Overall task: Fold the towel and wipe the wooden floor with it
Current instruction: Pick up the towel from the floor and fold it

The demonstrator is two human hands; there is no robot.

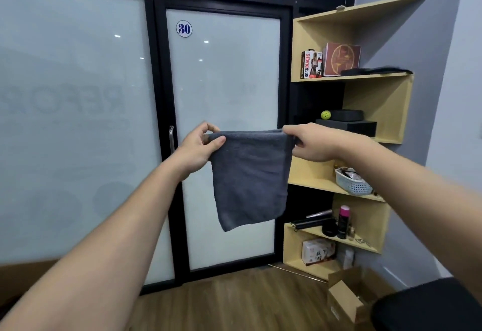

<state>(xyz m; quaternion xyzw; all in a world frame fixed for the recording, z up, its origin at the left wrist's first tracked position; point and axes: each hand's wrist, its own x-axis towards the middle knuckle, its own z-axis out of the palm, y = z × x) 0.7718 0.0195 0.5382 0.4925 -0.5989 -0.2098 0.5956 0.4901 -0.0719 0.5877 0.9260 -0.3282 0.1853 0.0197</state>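
Note:
A dark grey towel [250, 176] hangs in the air at chest height, folded over so that a doubled panel drops from a straight top edge. My left hand [199, 145] pinches the top left corner between thumb and fingers. My right hand [310, 143] pinches the top right corner. Both arms are stretched forward. The wooden floor [234, 302] lies far below the towel, brown planks running to the door.
A frosted glass door [224, 90] with a black frame and a "30" sticker stands straight ahead. A wooden shelf unit [375, 96] with boxes, a basket and bottles fills the right side. An open cardboard box [347, 296] and a black seat [427, 307] sit on the floor at lower right.

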